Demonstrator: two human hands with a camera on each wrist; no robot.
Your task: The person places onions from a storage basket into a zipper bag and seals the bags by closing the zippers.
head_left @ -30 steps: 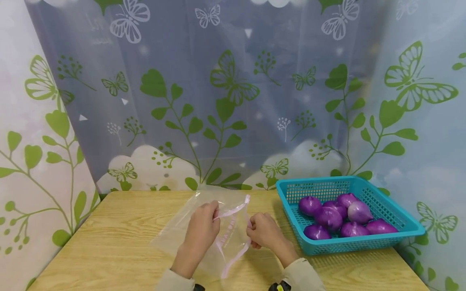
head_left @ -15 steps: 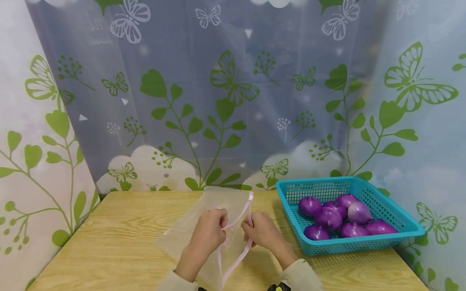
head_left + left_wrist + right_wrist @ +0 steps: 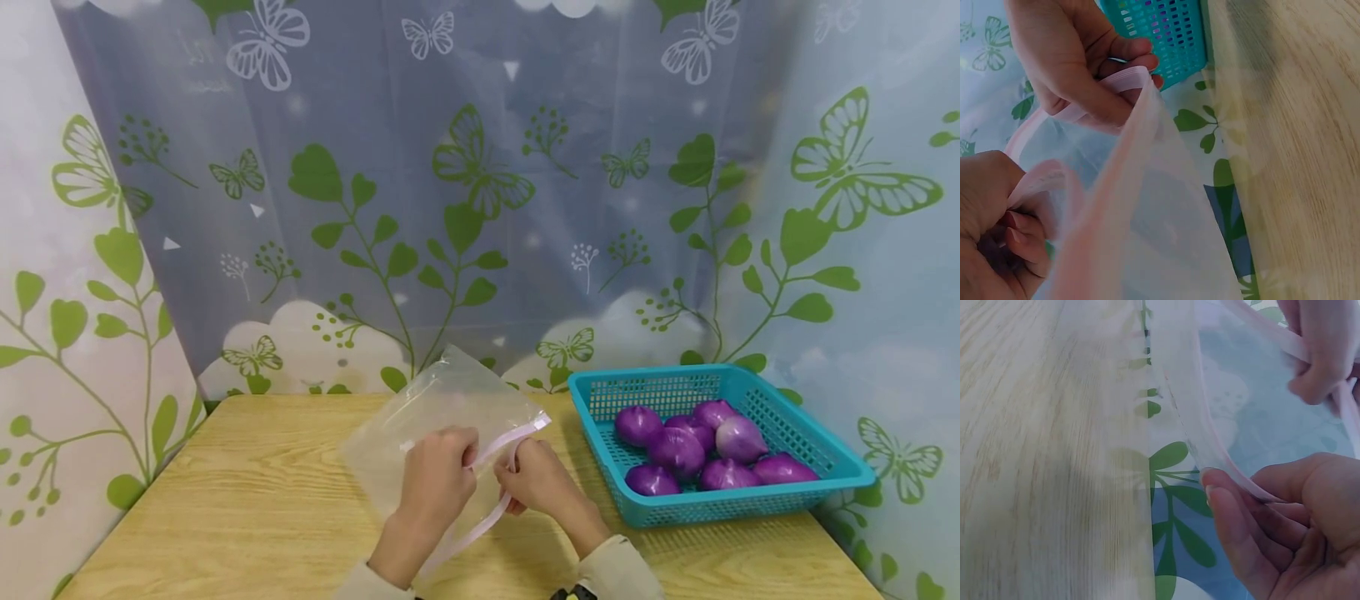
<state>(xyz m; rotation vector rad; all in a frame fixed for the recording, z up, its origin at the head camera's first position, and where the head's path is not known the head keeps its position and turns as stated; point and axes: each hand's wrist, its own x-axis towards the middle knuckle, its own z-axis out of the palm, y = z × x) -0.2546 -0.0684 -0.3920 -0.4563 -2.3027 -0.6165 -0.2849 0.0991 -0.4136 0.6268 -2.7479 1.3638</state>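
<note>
A clear plastic zip bag (image 3: 457, 387) with a pink zip strip along its mouth is held over the table. My left hand (image 3: 438, 475) pinches one side of the mouth, and my right hand (image 3: 536, 475) grips the opposite side. Between the hands the mouth gapes, as the pink rim (image 3: 1116, 150) shows in the left wrist view. Thumb and fingers of the right hand (image 3: 1297, 519) pinch the rim in the right wrist view. The zip's end (image 3: 540, 419) sticks out beyond the right hand. No contents show inside the bag.
To the right stands a turquoise plastic basket (image 3: 735, 500) with several purple onions (image 3: 677, 450) in it. The wood-grain table (image 3: 247, 483) ends at a printed curtain (image 3: 480, 250) behind and at both sides. Black wrist gear (image 3: 573, 592) shows by the right sleeve.
The bag has turned and lifted, its far corner now higher and its zip end further right. My left hand has shifted right, nearer to the right hand. Basket and onions have stayed put.
</note>
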